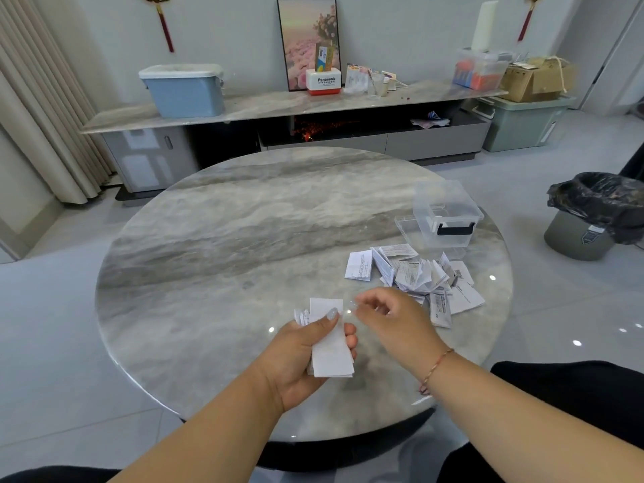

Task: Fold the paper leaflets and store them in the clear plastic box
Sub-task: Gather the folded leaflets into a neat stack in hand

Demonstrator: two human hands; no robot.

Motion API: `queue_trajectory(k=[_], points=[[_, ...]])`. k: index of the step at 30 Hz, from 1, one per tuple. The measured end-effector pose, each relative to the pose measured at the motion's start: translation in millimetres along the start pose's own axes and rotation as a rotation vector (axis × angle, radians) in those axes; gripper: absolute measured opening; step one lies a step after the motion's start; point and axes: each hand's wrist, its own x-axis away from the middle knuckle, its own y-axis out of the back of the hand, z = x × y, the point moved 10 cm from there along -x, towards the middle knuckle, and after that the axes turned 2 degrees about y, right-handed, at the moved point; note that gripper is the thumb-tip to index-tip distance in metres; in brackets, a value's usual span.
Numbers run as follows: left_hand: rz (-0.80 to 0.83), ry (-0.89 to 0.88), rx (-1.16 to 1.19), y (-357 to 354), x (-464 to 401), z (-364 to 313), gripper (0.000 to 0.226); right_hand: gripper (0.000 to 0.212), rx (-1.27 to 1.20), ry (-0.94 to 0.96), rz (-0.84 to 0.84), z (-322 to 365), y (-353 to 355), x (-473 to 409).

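My left hand (299, 353) grips a folded white leaflet (331, 353) above the near part of the round marble table (216, 245), thumb pressed on its upper face. My right hand (390, 315) hovers just right of the leaflet's top edge with fingers loosely curled; it holds nothing that I can see. A pile of several white printed leaflets (418, 277) lies on the table to the right. Behind the pile stands the clear plastic box (449, 210) with a black handle, set on its clear lid (406, 226).
A bin lined with a black bag (592, 214) stands on the floor right of the table. A long marble sideboard (278, 102) at the back carries a blue tub (184, 90), a framed picture and other boxes.
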Motion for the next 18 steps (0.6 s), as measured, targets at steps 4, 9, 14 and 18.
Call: queue_trajectory(k=[4, 9, 14, 18], points=[[0.069, 0.002, -0.078, -14, 1, 6, 0.022, 0.009, -0.1, -0.019, -0.103, 4, -4, 7], [0.048, 0.009, -0.077, -7, 2, 4, 0.018, 0.02, -0.106, -0.021, -0.254, 5, 7, 6], [0.026, -0.012, -0.033, -3, 0, 0, 0.017, 0.016, -0.449, -0.236, -0.046, -17, -30, 10], [-0.033, -0.009, 0.006, 6, -4, 1, 0.028, 0.019, -0.519, -0.314, -0.345, -41, 11, -8]])
